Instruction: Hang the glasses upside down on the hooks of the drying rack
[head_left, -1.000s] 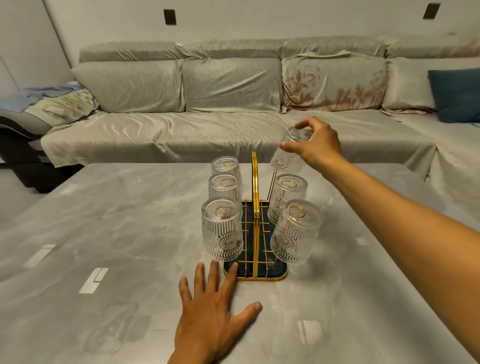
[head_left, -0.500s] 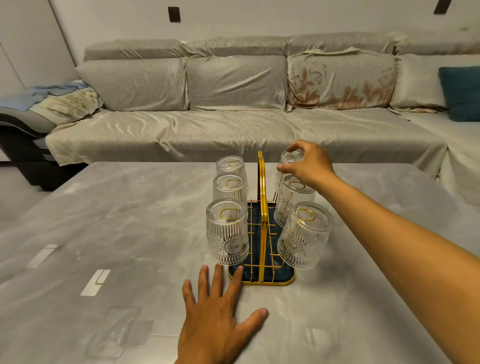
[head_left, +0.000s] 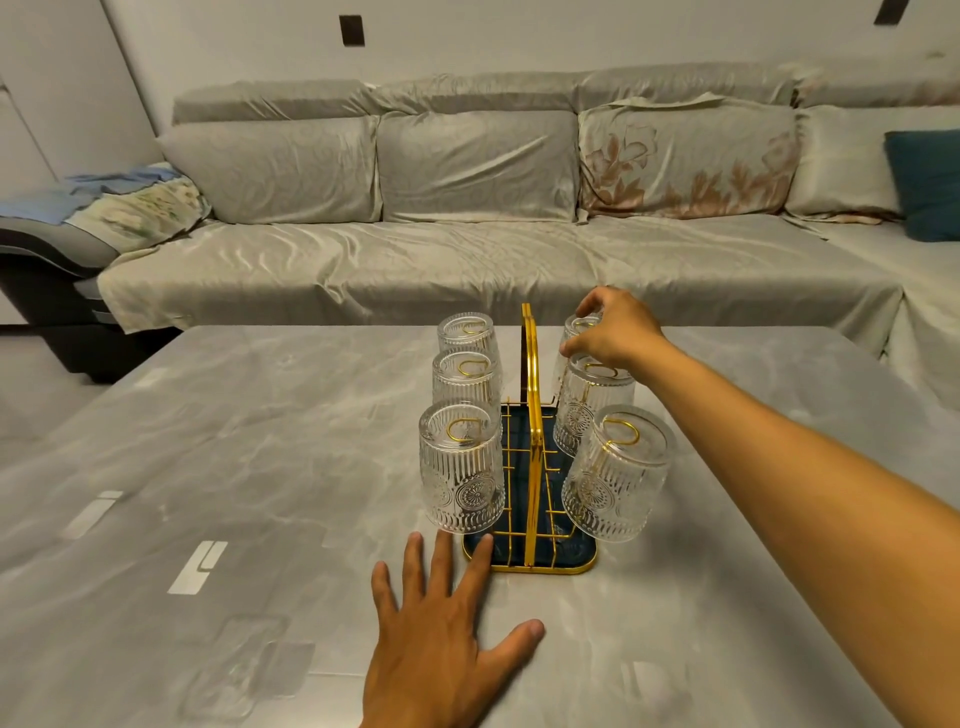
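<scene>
Now, R hand (head_left: 615, 327) is gripping the upturned base of the far-right glass (head_left: 574, 332) w/ thumb + fingers curled round it; that glass is sitting upside down at the rack's 1 o'clock corner. The gold wire rack (head_left: 530, 441) is standing mid-table (head_left: 260, 441), w/ five other glasses hanging inverted: three (head_left: 462, 467) along its 9 o'clock side, two (head_left: 615, 473) at 3 o'clock. L hand (head_left: 441, 639) is lying flat, fingers spread, at the rack's 6 o'clock, one fingertip touching the base rim. Sofa (head_left: 467, 208) is stretching across 12 o'clock.
</scene>
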